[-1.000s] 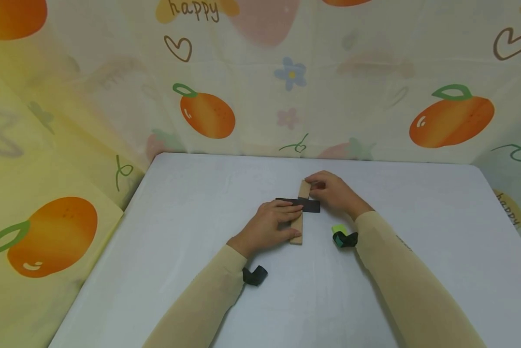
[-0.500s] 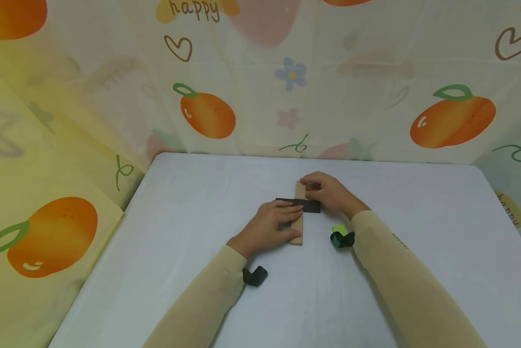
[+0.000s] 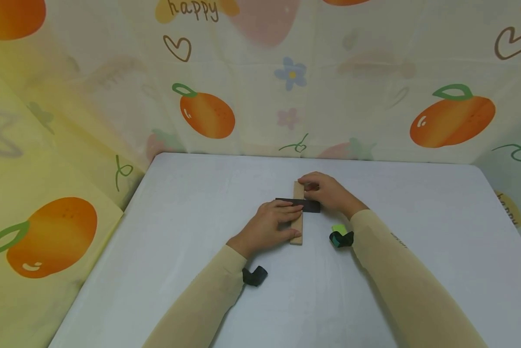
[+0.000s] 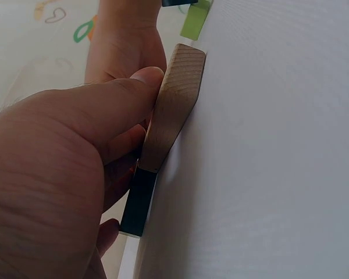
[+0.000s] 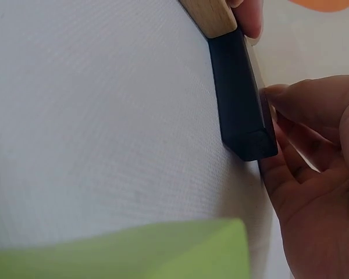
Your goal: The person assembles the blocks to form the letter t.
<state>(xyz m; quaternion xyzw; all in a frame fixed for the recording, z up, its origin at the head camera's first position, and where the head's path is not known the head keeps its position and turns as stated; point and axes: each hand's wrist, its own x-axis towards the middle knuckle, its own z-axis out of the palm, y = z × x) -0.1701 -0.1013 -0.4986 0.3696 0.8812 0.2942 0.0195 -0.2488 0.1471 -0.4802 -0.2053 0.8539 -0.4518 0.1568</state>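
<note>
Near the middle of the white table a black block (image 3: 311,206) lies crosswise, and wooden blocks extend from its near and far sides. My left hand (image 3: 271,222) rests over them, its extended fingers across the black block and its thumb on the near wooden block (image 3: 296,225). In the left wrist view the thumb presses close to the end of that wooden block (image 4: 177,99). My right hand (image 3: 328,192) pinches the far wooden block (image 3: 298,190) between thumb and fingers. In the right wrist view the black block (image 5: 235,87) partly hides this pinch.
A light green block (image 3: 339,229) lies on the white tabletop (image 3: 199,203) beside the right wrist, overlapped by the black wrist camera (image 3: 341,239). Another wrist camera (image 3: 255,276) sits at the left wrist. Behind the table's back edge hangs a printed cloth (image 3: 356,111).
My right hand has slid the far wooden block slightly left, roughly in line with the near one. The left hand, the black block and the green block have stayed in place.
</note>
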